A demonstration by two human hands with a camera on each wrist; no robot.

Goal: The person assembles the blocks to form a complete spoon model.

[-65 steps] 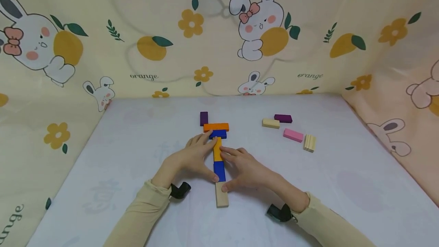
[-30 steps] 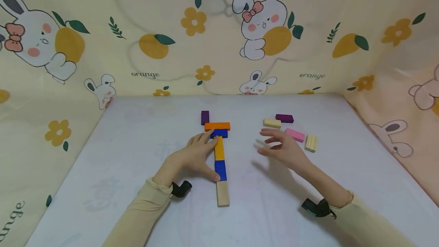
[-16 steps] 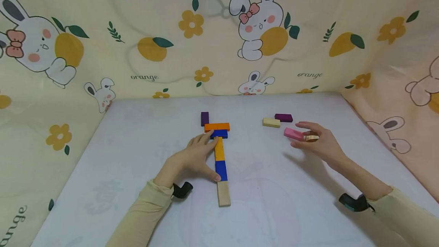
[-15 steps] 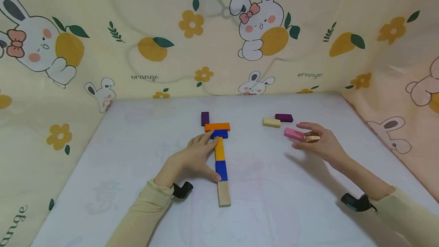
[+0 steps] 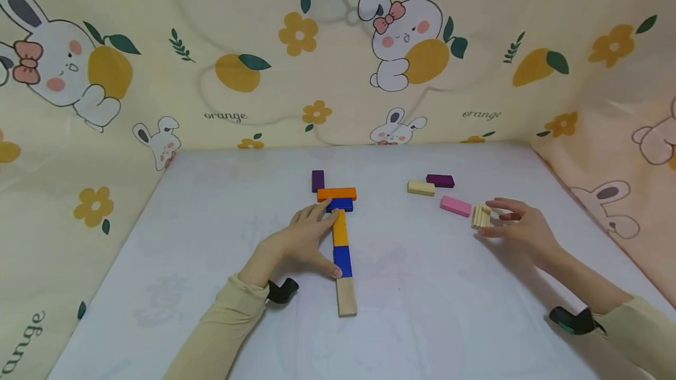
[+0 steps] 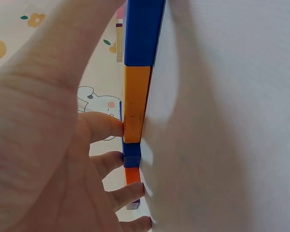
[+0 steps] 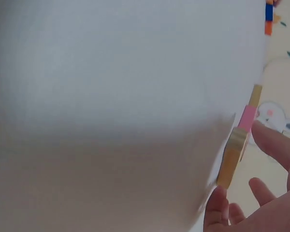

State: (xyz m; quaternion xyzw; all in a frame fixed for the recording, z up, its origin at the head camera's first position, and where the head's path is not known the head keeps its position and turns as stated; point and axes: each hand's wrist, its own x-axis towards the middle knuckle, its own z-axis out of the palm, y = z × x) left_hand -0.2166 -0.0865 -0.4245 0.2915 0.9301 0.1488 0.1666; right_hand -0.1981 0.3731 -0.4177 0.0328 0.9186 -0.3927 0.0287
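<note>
My left hand [image 5: 301, 242] lies along the left side of a block row, fingers spread and touching it. From far to near the row holds an orange block [image 5: 337, 194], a crosswise blue block [image 5: 342, 205], a yellow block [image 5: 340, 228], another blue block [image 5: 342, 261] and a plain wooden block [image 5: 347, 298]. Its thumb touches the nearer blue block; in the left wrist view a fingertip meets the yellow block [image 6: 137, 104]. On the right, my right hand [image 5: 523, 227] pinches a striped wooden block [image 5: 480, 217] between thumb and finger at its two ends.
Beside the striped block lies a pink block [image 5: 455, 206]. Behind it are a pale wooden block [image 5: 421, 187] and a dark purple block [image 5: 440, 180]. Another purple block [image 5: 318, 180] adjoins the row's far left end. A printed cloth [image 5: 285, 75] rises behind the white table [image 5: 412, 321].
My right hand has left the row's right side, moved right past the pink block and taken hold of the striped block. My left hand has stayed at the row.
</note>
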